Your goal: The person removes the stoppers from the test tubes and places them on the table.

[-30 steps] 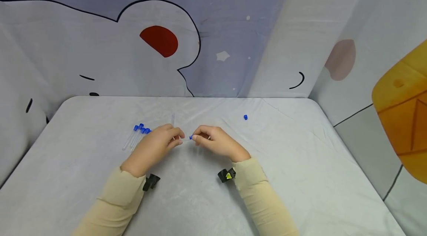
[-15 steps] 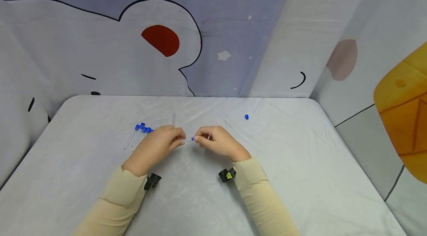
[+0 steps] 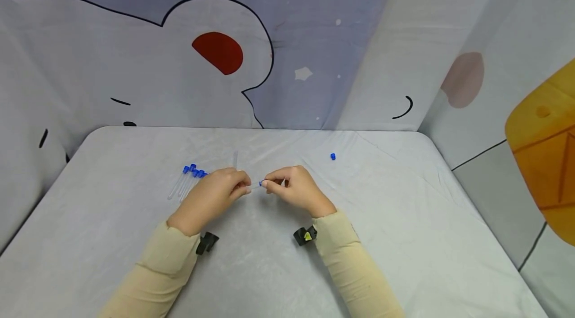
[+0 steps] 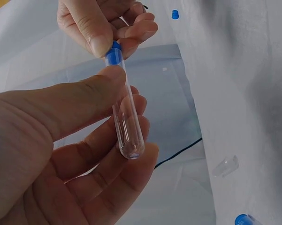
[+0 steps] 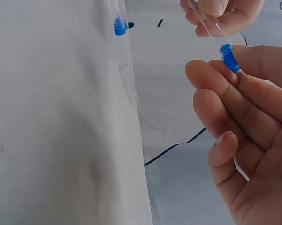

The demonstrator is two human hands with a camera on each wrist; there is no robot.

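My left hand (image 3: 214, 193) holds a clear round-bottomed test tube (image 4: 129, 129) between thumb and fingers, over the middle of the table. At the tube's mouth sits a blue cap (image 4: 113, 55). My right hand (image 3: 296, 189) pinches this cap between thumb and index finger, while its other fingers lie loosely curled below, as the right wrist view shows. In the left wrist view the cap's lower part is seen inside the clear tube end. The tube slants, its rounded bottom near my left fingers.
Several test tubes with blue caps (image 3: 186, 169) lie left of my left hand, partly hidden by it. An uncapped clear tube (image 3: 235, 159) lies behind that hand. One loose blue cap (image 3: 333, 157) rests at the back right of the white-covered table (image 3: 251, 268).
Both hands stay close together on the same tube and cap. My right fingers have shifted slightly around the cap. The tubes and loose cap on the table have not moved.
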